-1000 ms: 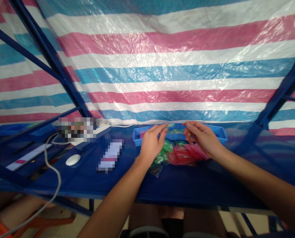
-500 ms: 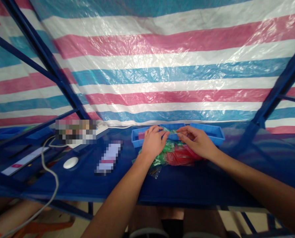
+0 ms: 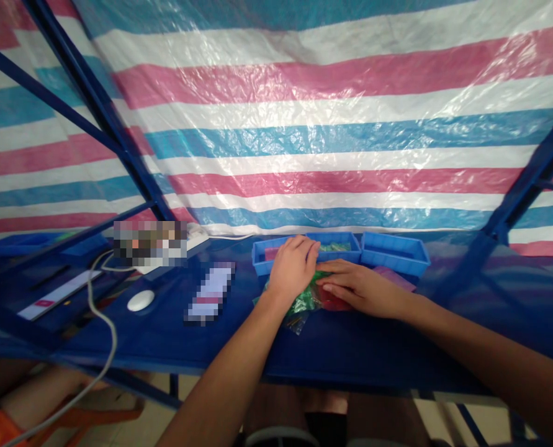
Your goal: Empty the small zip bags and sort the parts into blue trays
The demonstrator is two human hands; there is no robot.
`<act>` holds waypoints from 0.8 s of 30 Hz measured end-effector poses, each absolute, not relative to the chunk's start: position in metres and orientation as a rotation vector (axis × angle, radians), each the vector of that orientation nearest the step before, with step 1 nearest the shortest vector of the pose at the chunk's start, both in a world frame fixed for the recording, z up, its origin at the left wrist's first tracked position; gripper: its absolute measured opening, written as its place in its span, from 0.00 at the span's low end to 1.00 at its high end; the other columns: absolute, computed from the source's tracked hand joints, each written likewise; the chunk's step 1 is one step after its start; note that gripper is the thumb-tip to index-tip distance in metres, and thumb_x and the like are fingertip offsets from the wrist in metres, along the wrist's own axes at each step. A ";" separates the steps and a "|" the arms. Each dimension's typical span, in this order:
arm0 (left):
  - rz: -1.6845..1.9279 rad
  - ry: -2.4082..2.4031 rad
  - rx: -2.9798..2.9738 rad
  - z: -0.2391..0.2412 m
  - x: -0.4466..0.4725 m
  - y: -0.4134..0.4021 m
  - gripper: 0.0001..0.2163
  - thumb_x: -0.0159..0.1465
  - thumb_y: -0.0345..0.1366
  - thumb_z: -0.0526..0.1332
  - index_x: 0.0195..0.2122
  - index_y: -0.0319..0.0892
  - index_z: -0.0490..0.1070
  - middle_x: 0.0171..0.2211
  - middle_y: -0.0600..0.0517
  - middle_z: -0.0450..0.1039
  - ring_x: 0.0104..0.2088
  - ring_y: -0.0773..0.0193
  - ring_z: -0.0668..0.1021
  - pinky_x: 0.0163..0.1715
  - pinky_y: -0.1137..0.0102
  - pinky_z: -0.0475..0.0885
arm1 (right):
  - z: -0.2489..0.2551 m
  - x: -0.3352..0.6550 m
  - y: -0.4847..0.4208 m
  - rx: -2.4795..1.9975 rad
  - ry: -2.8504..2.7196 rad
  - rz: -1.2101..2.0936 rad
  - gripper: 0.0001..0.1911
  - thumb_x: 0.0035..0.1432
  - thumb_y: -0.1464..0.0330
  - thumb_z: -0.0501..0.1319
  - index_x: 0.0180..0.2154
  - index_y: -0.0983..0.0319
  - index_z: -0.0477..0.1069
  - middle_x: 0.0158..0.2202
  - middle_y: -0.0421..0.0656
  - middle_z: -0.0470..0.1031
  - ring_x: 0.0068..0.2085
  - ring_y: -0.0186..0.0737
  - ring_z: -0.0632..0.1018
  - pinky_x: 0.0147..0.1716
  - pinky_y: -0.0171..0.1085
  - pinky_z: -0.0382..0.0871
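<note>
My left hand [image 3: 295, 264] is held over the front edge of the left and middle bins, its fingers bent and close together; what they hold, if anything, is hidden. My right hand [image 3: 357, 287] lies with fingers stretched out on a pile of small plastic bags. In that pile, green bags [image 3: 304, 302] show below my left hand, and red bags [image 3: 334, 302] lie under my right fingers. A pink bag [image 3: 400, 279] sticks out behind my right hand. Green packets [image 3: 336, 247] lie inside the middle blue bin [image 3: 350, 256].
Beside it stand a left blue bin [image 3: 260, 267] with something pink inside and a right blue bin [image 3: 397, 266]. A small clear bag [image 3: 296, 323] lies in front. Leftward are a blurred-out phone [image 3: 211, 292], a white mouse [image 3: 141, 300] and a white cable [image 3: 113, 338].
My right hand has come down from the middle bin towards me onto the red bags. The green piece between my hands has left my right fingers. The pink bag is now uncovered.
</note>
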State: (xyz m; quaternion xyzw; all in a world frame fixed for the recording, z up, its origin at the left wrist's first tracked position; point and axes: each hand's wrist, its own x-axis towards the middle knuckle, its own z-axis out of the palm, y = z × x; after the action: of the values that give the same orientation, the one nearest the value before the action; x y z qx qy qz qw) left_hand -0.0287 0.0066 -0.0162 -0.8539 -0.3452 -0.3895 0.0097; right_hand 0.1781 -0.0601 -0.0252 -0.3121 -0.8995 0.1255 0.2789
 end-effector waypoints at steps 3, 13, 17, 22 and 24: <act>-1.235 -0.993 -2.732 -0.015 -0.029 0.005 0.15 0.78 0.38 0.52 0.47 0.41 0.79 0.45 0.45 0.80 0.49 0.55 0.80 0.55 0.58 0.75 | -0.031 0.181 -0.056 -0.908 -2.269 0.316 0.18 0.75 0.65 0.56 0.58 0.54 0.80 0.60 0.45 0.81 0.62 0.49 0.79 0.66 0.51 0.70; -1.298 -0.844 -2.868 -0.017 -0.025 -0.004 0.16 0.75 0.40 0.60 0.62 0.44 0.73 0.57 0.43 0.79 0.58 0.52 0.79 0.63 0.54 0.73 | -0.041 0.194 -0.039 -1.085 -1.540 0.629 0.13 0.61 0.58 0.71 0.45 0.56 0.83 0.45 0.46 0.87 0.46 0.51 0.86 0.53 0.51 0.80; -1.349 -0.907 -2.849 -0.019 -0.026 -0.001 0.18 0.74 0.40 0.61 0.63 0.45 0.72 0.56 0.44 0.79 0.55 0.53 0.81 0.59 0.56 0.76 | -0.045 0.196 -0.031 -1.023 -1.388 0.766 0.17 0.55 0.55 0.76 0.41 0.58 0.81 0.39 0.46 0.86 0.41 0.48 0.86 0.47 0.47 0.82; -1.433 -0.948 -2.847 -0.020 -0.024 0.001 0.19 0.74 0.42 0.63 0.64 0.45 0.72 0.38 0.50 0.80 0.36 0.61 0.81 0.44 0.64 0.79 | -0.041 0.195 -0.031 -0.924 -1.335 0.777 0.20 0.54 0.55 0.77 0.44 0.56 0.79 0.39 0.44 0.84 0.41 0.45 0.84 0.47 0.44 0.80; -1.479 -0.929 -2.854 -0.020 -0.022 0.000 0.20 0.73 0.42 0.63 0.65 0.45 0.70 0.38 0.51 0.79 0.36 0.62 0.80 0.44 0.65 0.78 | -0.038 0.195 -0.033 -0.908 -1.362 0.802 0.21 0.54 0.55 0.77 0.45 0.56 0.79 0.41 0.44 0.85 0.43 0.46 0.84 0.49 0.45 0.80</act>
State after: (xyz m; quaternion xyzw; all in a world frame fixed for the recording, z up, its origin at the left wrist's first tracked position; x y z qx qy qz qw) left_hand -0.0222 -0.0002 -0.0204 -0.8486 -0.2761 -0.4396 -0.1021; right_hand 0.1952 -0.0331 -0.0384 -0.3937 -0.5904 0.3477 0.6128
